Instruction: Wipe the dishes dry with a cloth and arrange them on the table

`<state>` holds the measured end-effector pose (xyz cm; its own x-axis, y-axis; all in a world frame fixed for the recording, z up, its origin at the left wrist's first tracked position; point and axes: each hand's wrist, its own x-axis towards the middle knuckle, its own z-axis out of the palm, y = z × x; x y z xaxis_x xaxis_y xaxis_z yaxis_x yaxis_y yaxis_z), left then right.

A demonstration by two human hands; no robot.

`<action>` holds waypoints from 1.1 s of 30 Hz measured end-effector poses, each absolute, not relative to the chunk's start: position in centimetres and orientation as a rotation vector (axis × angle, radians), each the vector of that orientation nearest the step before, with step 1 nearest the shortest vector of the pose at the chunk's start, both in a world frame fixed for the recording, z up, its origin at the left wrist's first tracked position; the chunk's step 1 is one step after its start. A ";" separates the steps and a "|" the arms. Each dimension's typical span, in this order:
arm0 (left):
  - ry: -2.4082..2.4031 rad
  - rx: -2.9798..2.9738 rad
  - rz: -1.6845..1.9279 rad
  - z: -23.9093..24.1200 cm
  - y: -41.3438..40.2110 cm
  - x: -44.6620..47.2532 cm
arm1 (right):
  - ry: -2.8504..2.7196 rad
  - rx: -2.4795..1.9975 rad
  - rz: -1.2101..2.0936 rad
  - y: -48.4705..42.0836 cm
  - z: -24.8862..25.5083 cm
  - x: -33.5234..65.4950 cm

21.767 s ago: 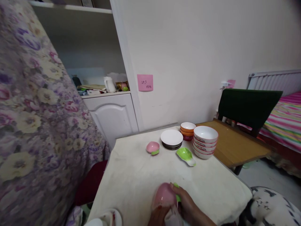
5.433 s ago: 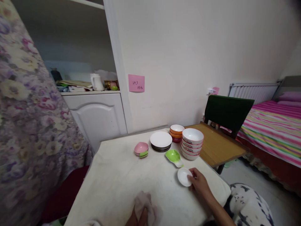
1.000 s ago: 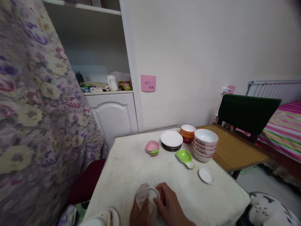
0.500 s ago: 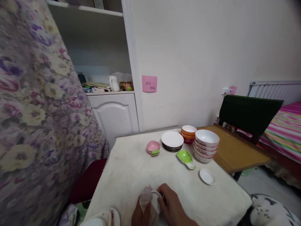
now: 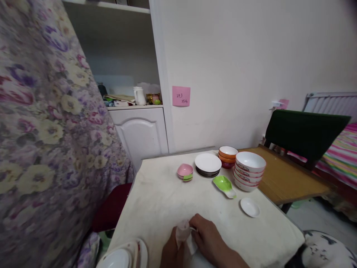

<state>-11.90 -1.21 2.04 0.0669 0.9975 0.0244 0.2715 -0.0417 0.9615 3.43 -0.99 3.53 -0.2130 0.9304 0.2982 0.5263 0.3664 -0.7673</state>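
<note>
Near the front edge of the table, my left hand (image 5: 172, 250) is closed around a thin whitish cloth (image 5: 182, 231), pressed to a small white dish (image 5: 192, 242). The fingers of my right hand (image 5: 209, 238) pinch the dish's rim from the other side. The dish is tilted, and cloth and fingers hide most of it. Another small white dish (image 5: 250, 207) lies flat to the right. Beyond my hands is a green leaf-like spoon rest (image 5: 224, 185).
Pink bowls (image 5: 185, 170), white plates (image 5: 208, 162), orange bowls (image 5: 228, 152) and white red-rimmed bowls (image 5: 250, 162) stand stacked toward the table's back. More white dishes (image 5: 143, 257) sit at the front left corner. A wooden table (image 5: 290, 178) adjoins on the right.
The small white dish has turned more edge-on between my hands, with the cloth covering more of it. The whole view has shifted slightly, moving the table things a little to the right.
</note>
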 end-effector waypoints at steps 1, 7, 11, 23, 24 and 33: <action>1.335 1.469 1.034 2.1 -1.2 -11.9 | -1.874 -1.262 0.665 -0.9 3.7 3.5; 1.422 1.184 1.228 1.6 -1.0 -11.4 | -1.617 -1.376 0.685 -1.2 2.7 3.0; 1.349 1.452 1.063 1.6 -1.2 -11.7 | -1.850 -1.271 0.638 -1.0 3.3 3.6; 1.346 1.491 1.023 1.8 -1.2 -11.8 | -1.842 -1.260 0.632 -1.1 2.8 3.7; 1.320 1.525 1.009 1.9 -1.3 -11.8 | -1.858 -1.248 0.631 -1.1 2.9 3.8; 1.415 1.442 1.082 1.5 -1.3 -11.7 | -1.725 -1.322 0.690 -1.2 3.0 3.6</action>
<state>-11.69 -1.27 1.45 -0.0027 0.9996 0.0295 0.2900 -0.0274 0.9566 3.63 -1.21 3.03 -0.0959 0.9539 0.2843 0.4949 0.2936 -0.8179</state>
